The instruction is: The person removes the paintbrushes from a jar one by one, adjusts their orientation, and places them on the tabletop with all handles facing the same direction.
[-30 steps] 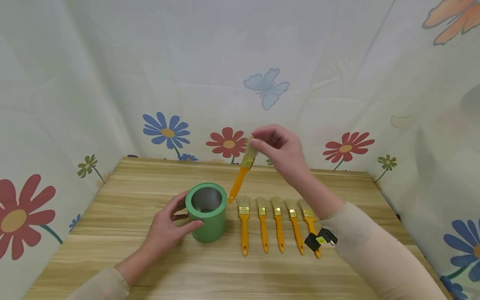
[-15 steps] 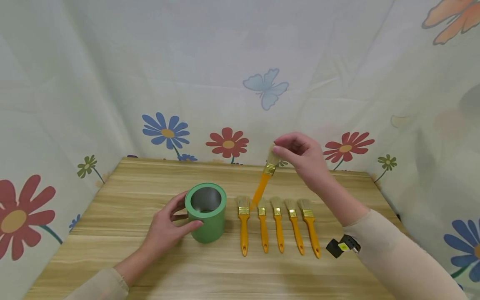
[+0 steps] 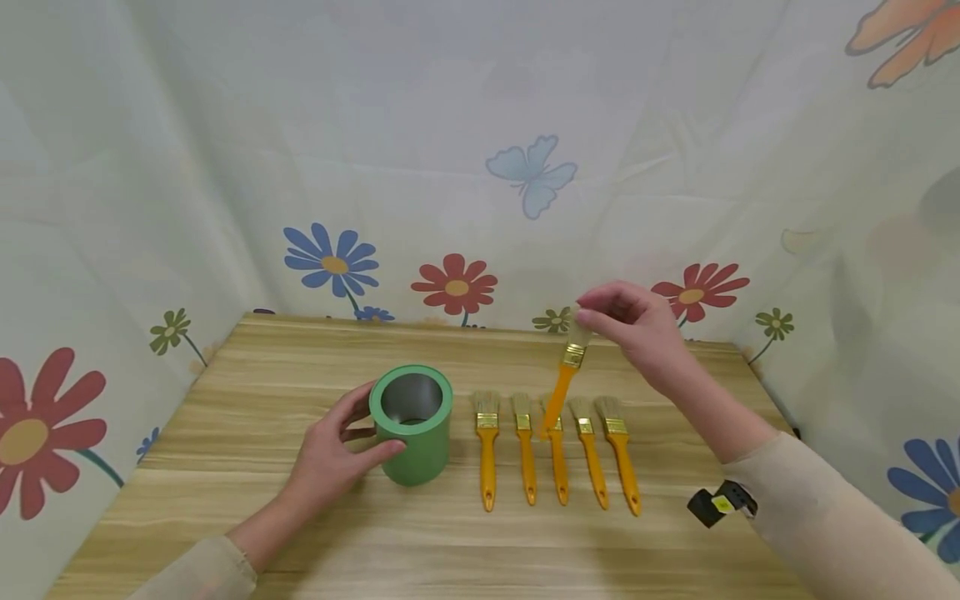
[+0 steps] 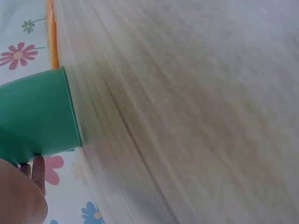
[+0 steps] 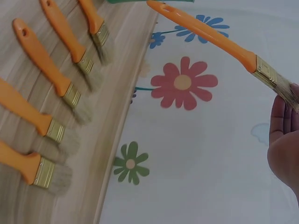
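Observation:
My left hand [image 3: 333, 450] grips a green can [image 3: 420, 454] from its left side, thumb on the near wall and fingers round the back. The can stands upright on the table, its top uncovered and its grey inside showing. Up over the row, my right hand [image 3: 633, 329] pinches a paintbrush [image 3: 564, 379] by its bristles, so the orange handle slants down and to the left. In the head view the handle's end overlaps the middle brush of the row. The right wrist view shows the held brush's handle [image 5: 205, 32] raised off the table, fingertips at the bristles.
Several more paintbrushes lie side by side right of the can, bristles away from me, from a wide one [image 3: 487, 450] to another [image 3: 621, 450] at the right end. The wooden table [image 3: 300, 358] meets a flower-printed cloth [image 3: 405, 167] behind and at both sides.
My right hand has moved right and slightly down with the paintbrush, from beside the can to over the middle of the row. My left hand and the can have stayed in place.

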Demonstrator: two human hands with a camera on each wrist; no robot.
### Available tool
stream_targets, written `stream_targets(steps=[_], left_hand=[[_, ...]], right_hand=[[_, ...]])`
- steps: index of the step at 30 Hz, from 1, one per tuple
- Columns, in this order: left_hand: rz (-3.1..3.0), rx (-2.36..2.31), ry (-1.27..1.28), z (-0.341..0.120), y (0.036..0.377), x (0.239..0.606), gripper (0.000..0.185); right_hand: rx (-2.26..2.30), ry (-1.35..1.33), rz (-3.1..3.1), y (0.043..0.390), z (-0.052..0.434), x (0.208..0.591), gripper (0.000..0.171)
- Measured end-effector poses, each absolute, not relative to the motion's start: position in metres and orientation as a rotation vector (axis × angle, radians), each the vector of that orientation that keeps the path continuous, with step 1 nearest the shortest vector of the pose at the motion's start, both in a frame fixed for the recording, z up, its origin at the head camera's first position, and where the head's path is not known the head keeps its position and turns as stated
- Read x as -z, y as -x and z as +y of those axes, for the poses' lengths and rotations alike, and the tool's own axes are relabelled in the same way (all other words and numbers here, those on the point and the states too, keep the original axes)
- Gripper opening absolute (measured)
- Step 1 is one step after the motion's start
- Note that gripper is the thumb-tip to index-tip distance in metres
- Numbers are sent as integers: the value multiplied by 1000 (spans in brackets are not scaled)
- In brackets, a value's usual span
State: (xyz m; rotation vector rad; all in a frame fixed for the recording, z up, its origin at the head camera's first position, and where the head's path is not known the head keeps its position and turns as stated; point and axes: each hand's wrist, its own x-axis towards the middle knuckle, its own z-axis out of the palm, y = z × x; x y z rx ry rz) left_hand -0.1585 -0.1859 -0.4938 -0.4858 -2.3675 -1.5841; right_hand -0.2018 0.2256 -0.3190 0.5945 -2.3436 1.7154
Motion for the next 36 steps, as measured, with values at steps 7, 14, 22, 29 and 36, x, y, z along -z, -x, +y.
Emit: stream_targets(steps=[7, 14, 22, 29, 36], left_hand=[[-2366, 1578, 491, -186, 158, 494, 82], [-2366, 1579, 492, -187, 159, 495, 81], [-2364, 1584, 497, -187, 159, 496, 82], [-2368, 1577, 490, -186, 158, 495, 82], [-2375, 1576, 484, -184, 155, 491, 82]], right_hand=[[-1620, -560, -2426, 200, 249, 326, 15], [-1560, -499, -2492, 198, 265, 327, 24], [-1528, -513, -2536, 199, 285, 331, 28], [-1516, -449, -2604, 199, 301, 336, 33], [-1463, -362, -2670, 201, 319, 342, 36]])
